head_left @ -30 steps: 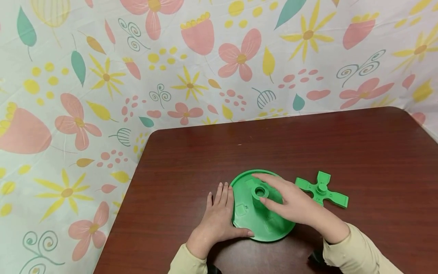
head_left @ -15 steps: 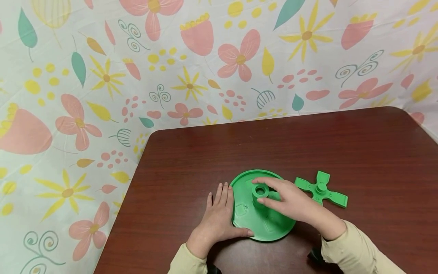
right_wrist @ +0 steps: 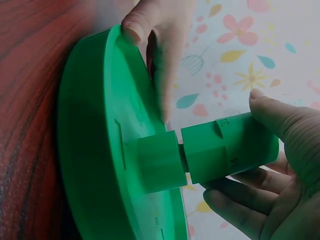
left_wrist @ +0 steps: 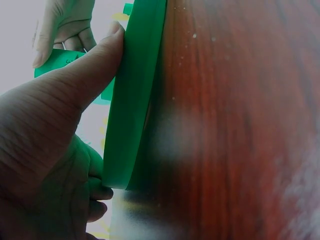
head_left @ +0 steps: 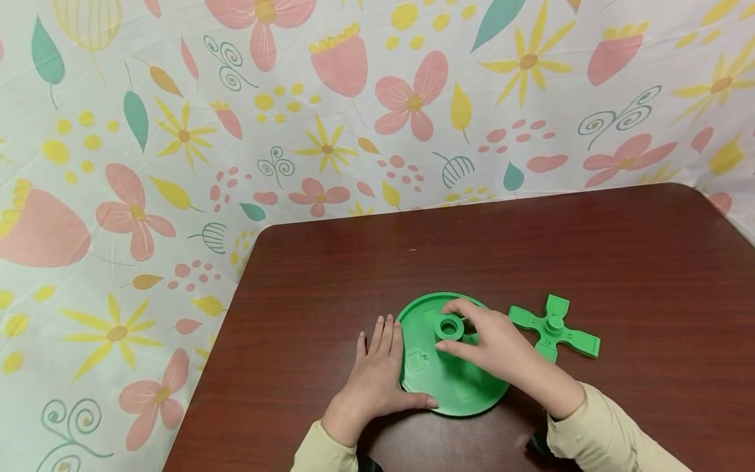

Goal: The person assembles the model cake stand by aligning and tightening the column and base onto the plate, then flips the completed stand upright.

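Note:
A round green dish-like base (head_left: 472,412) with a raised rim lies on the table in the head view. From its middle rises a short green post (right_wrist: 157,162). On top sits a hollow green cylinder (right_wrist: 235,147) with small markings, a narrow gap between the two parts. My right hand (head_left: 508,351) holds the cylinder, thumb on one side and fingers curled at the other. Against the base's left side rests my left hand (head_left: 377,380), fingers straight along the rim and thumb on its near edge. A green four-armed cross piece (head_left: 554,326) lies to the right.
The dark reddish-brown wooden table (head_left: 330,275) reaches back to a floral-print cloth (head_left: 354,151), which hangs behind it and along the left. The cross piece lies just beyond the right forearm. Both forearms come in from the near edge.
My right thumb and fingers have shifted a little left and drawn in from a wider spread onto the cylinder. The left hand, base and cross piece stay in place.

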Available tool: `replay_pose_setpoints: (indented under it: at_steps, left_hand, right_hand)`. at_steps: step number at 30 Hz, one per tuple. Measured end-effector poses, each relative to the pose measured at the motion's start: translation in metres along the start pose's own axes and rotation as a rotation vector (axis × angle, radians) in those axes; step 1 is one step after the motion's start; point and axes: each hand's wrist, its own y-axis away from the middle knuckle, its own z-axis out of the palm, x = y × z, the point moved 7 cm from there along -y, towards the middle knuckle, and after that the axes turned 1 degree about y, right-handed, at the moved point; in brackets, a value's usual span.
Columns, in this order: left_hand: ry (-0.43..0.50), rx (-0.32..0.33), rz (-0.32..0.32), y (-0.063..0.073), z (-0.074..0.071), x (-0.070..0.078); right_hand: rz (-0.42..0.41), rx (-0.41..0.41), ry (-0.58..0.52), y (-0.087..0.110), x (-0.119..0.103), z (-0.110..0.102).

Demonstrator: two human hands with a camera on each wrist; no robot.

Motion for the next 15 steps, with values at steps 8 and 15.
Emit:
replay_pose_setpoints:
  at_steps: [8,15]
  left_hand:
    - [0.014,0.004,0.001,0.0,-0.0007,0.0001]
    - [0.034,-0.004,-0.004,0.0001,-0.0001,-0.0013]
  right_hand:
    - [0.007,-0.003,0.029,0.0006,0.0003,0.0012]
    - [-0.093,-0.023,-0.065,0.0006,-0.0052,-0.001]
